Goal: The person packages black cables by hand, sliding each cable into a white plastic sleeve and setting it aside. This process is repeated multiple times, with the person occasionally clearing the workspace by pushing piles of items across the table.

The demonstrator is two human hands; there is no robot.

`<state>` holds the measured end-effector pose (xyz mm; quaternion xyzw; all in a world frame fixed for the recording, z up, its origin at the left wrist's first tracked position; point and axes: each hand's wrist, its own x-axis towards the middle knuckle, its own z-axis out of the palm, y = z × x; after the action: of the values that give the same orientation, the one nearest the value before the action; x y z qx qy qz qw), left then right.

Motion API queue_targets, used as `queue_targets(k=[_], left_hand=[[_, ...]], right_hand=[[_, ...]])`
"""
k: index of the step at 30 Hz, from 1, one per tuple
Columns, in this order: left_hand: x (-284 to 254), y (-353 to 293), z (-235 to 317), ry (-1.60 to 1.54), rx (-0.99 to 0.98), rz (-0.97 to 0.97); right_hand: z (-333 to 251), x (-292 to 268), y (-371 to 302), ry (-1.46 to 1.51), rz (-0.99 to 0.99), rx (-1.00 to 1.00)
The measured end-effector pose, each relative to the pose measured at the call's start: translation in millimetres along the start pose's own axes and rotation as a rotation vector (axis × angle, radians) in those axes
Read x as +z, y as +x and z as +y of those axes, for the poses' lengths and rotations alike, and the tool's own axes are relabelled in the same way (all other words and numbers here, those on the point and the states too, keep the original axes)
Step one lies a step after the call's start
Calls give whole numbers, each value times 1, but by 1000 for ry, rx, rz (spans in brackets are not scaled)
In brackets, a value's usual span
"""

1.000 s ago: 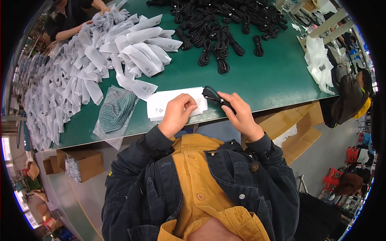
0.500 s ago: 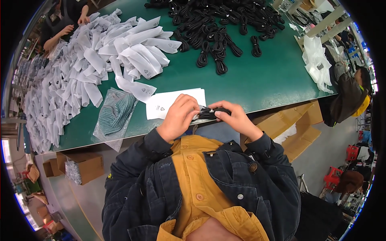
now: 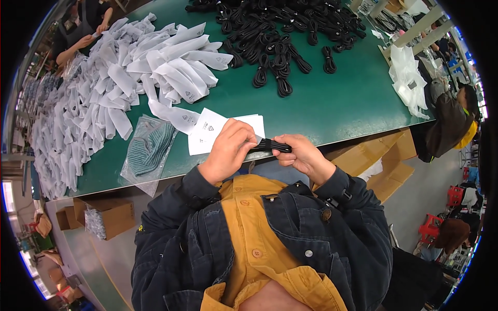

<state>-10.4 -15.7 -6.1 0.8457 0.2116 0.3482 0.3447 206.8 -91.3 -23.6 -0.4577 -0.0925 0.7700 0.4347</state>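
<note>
Near the table's front edge, my right hand [image 3: 306, 158] is closed around one end of a coiled black cable [image 3: 273, 145]. The cable's other end reaches my left hand [image 3: 227, 152], whose thumb and fingers pinch a white printed bag [image 3: 208, 127]. How far the cable lies inside the bag is hidden by my left fingers. Behind this bag, a flat white sheet or stack [image 3: 256, 122] rests on the green table [image 3: 311, 106].
A large heap of filled white bags [image 3: 111, 85] covers the table's left side; coiled black cables [image 3: 282, 54] pile up at the back. A ribbed teal knit item [image 3: 151, 142] lies bagged at front left. Cardboard boxes [image 3: 118, 215] stand below. A co-worker's hand [image 3: 84, 41] is far left.
My right hand has shifted its grip to the cable's right end, fingers now wrapped beneath it. The white bag by my left hand has tilted upward.
</note>
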Motion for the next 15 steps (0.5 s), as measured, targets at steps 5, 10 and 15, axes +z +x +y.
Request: queue_targets(k=[5,10,15], left_hand=[[-1,6,0,118,169,-24],[-5,14,-6,-34,-77,74],[-19,29,-4,-588,-372,136]], right_hand=[[5,-7,7,143,-51,-5],[4,12,10,-1230,-25,-1225],[-26,48,-7,-999,-79,-1240]])
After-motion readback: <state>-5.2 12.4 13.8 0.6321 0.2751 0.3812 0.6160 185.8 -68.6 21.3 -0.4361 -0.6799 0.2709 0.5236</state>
